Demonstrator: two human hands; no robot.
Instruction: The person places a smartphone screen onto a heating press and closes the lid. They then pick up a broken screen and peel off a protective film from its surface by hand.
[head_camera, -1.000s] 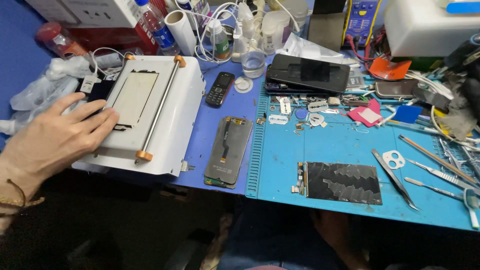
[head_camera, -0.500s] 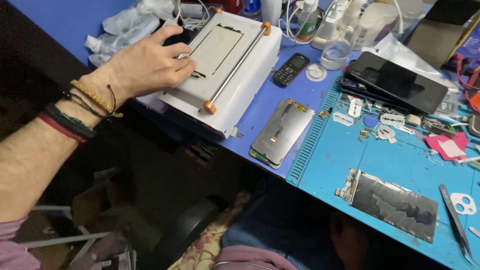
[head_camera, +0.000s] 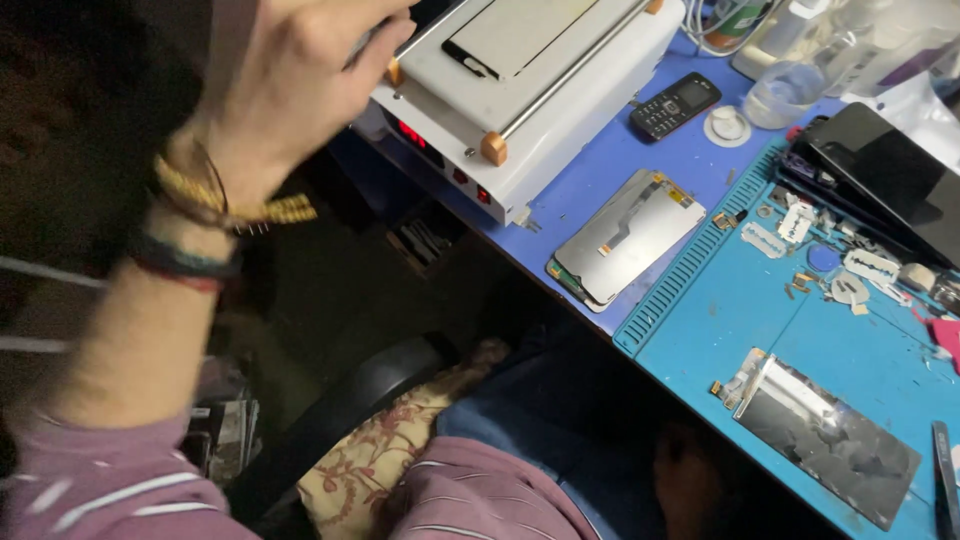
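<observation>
My left hand, blurred and raised at the top left, is next to the left front corner of a white box-shaped machine. Its fingers are curled, and I cannot tell whether they grip anything. The wrist carries beaded and thread bracelets. A phone glass lies on the machine's top plate, beside a metal bar with orange ends. My right hand is out of view.
A grey display panel lies near the blue table's front edge. On the blue mat are a cracked screen, razor blades and small parts. A black keypad phone, a glass cup and dark tablets sit behind. A chair cushion is below.
The view has swung down and left, closer to the table edge. My left hand has lifted from the machine's top and now hovers at its left corner.
</observation>
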